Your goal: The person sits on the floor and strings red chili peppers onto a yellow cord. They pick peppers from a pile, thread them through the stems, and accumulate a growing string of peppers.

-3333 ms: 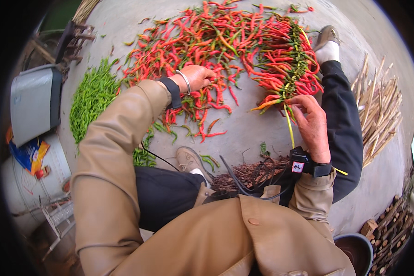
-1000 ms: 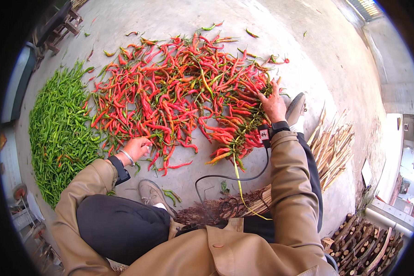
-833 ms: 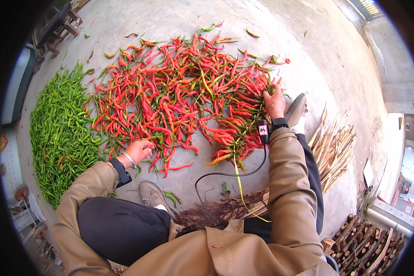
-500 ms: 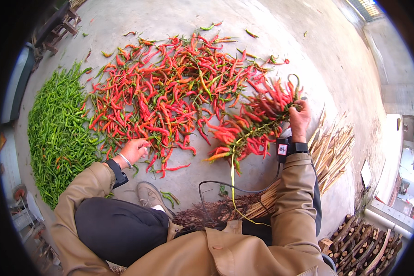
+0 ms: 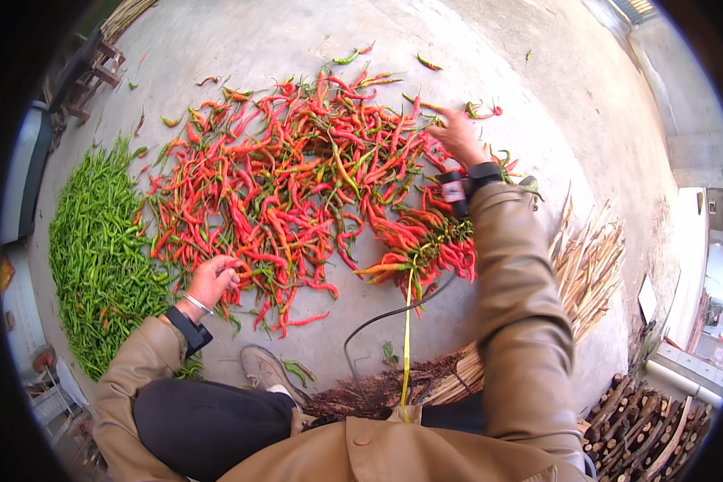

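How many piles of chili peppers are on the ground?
2. The green chili pile lies at the left; the bigger red chili pile spreads across the middle, between both hands. A few stray chilies lie scattered around them.

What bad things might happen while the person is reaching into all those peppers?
The right hand stretches far over the red chilli pile, so the leaning person might tip or crush chillies. The tied red bunch hangs on a yellow string and could drag or loosen. The left hand may sting from handling chillies bare.
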The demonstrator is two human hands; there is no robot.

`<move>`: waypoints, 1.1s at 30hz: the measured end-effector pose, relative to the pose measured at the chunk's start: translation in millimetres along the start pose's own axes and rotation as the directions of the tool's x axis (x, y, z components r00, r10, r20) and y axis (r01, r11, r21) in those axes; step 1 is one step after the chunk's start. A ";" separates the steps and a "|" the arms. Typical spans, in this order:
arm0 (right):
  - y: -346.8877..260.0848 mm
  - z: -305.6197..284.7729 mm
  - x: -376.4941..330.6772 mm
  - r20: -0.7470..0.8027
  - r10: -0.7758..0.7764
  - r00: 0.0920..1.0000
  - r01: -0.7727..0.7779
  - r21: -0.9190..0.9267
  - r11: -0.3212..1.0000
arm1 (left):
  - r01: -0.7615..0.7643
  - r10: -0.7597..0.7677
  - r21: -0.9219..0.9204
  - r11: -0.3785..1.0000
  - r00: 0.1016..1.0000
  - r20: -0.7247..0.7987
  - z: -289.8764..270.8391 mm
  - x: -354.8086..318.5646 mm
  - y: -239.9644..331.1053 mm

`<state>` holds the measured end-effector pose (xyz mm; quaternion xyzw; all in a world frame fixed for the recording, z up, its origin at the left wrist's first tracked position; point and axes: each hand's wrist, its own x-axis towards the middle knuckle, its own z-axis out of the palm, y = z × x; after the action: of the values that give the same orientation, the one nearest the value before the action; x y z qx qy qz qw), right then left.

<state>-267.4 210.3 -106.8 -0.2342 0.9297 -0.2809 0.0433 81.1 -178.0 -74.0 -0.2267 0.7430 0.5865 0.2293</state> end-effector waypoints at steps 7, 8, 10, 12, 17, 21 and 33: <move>62.5 60.3 -3.1 -0.393 0.552 0.735 -0.611 -0.031 0.791 | 0.072 -0.071 -0.027 0.997 0.997 0.017 1.2 -5.1 -15.9; 76.2 55.8 -5.3 -0.368 0.658 0.657 -0.707 0.002 0.707 | 0.085 -0.085 -0.048 0.995 0.996 0.011 -1.0 -6.0 -17.9; 98.3 48.3 -8.9 -0.334 0.779 0.530 -0.823 0.020 0.568 | 0.104 -0.106 -0.058 0.993 0.994 -0.026 -8.4 -7.0 -20.2; 105.1 53.1 -7.1 -0.287 0.758 0.585 -0.798 -0.035 0.602 | 0.092 -0.095 -0.068 0.993 0.994 -0.048 -12.1 -9.2 -23.0; 71.9 75.2 0.5 -0.166 0.738 0.654 -0.755 -0.071 0.652 | 0.143 -0.145 -0.080 0.986 0.989 -0.021 -8.4 -13.8 -25.7; 7.7 104.3 5.3 -0.089 0.586 0.805 -0.590 -0.213 0.779 | 0.071 -0.071 -0.118 0.990 0.997 0.008 -1.9 -15.9 -20.6; -226.3 174.6 -27.2 0.101 -0.046 0.994 -0.006 0.460 0.888 | 0.060 -0.054 -0.112 0.992 0.997 0.056 8.8 -18.3 -19.1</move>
<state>-113.2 -30.6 -131.8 -0.2418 0.8308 -0.4799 0.1451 107.9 -172.2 -79.4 -0.2449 0.6954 0.6267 0.2525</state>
